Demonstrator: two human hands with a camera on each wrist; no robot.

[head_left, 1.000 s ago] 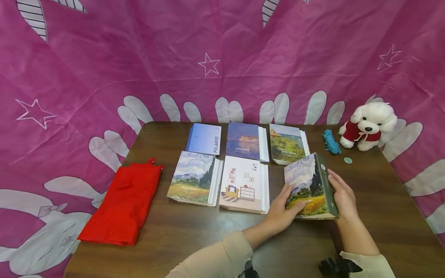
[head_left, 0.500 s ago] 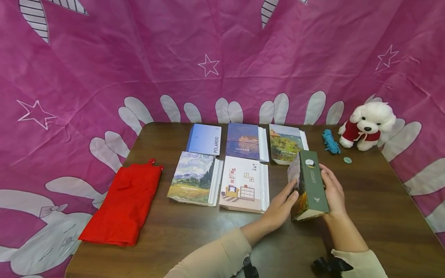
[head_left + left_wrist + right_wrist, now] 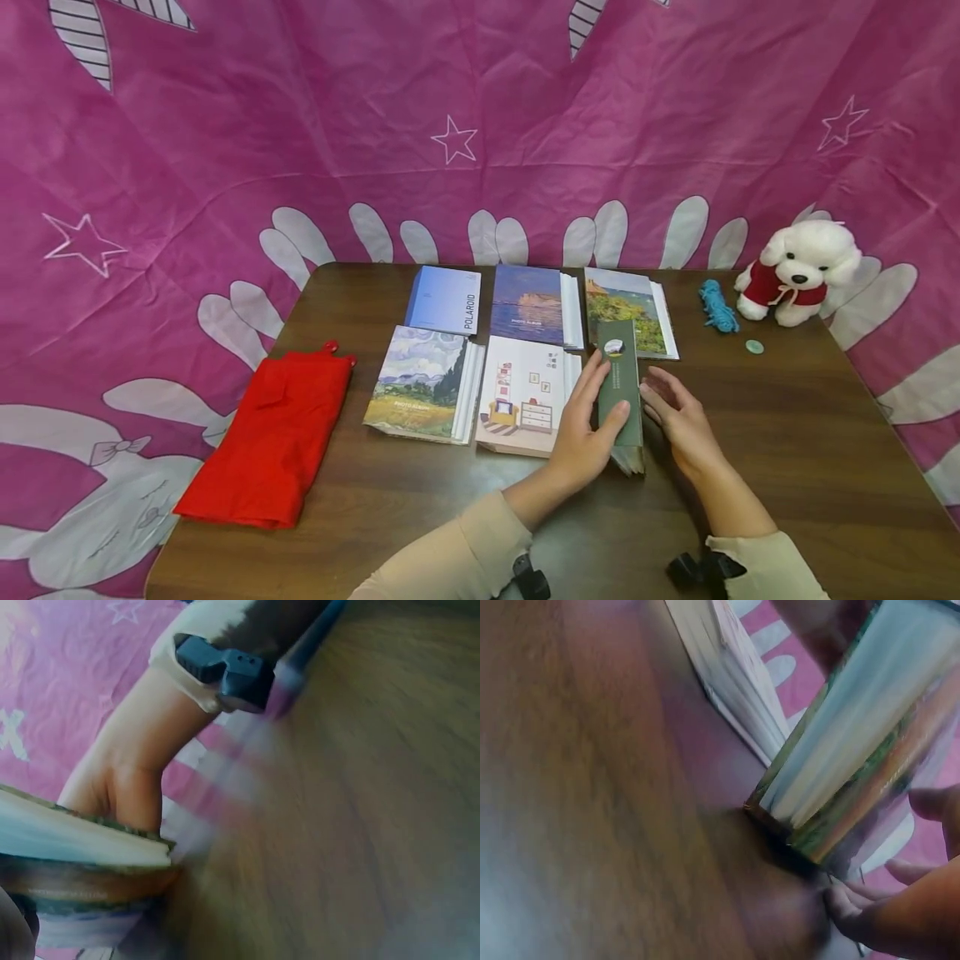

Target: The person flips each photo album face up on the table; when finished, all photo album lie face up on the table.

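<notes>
A thick photo album (image 3: pixel 621 400) with a green spine stands on edge between the hands, tilted in the right wrist view. My left hand (image 3: pixel 581 437) holds it from the left, fingers along that side and thumb over the spine. Beside the right cover is my right hand (image 3: pixel 682 421), its fingers loosely bent; contact with the cover is unclear. In the right wrist view, the right hand's fingers (image 3: pixel 847 907) are near the album's lower edge. The left wrist view shows the album's pages (image 3: pixel 82 836) and covers, partly blurred.
On the brown table (image 3: pixel 420 517) lie a white album (image 3: pixel 521 396), a landscape album (image 3: pixel 416 379), a blue Polaroid album (image 3: pixel 444 300), a purple album (image 3: pixel 527 304) and a garden album (image 3: pixel 645 308). Red cloth (image 3: pixel 270 437) lies left; blue yarn (image 3: pixel 717 307), a disc (image 3: pixel 754 347) and toy dog (image 3: pixel 798 271) sit right.
The album has turned from showing its landscape cover to showing its green spine. It has moved left with both hands, and the right hand's fingers have loosened beside it.
</notes>
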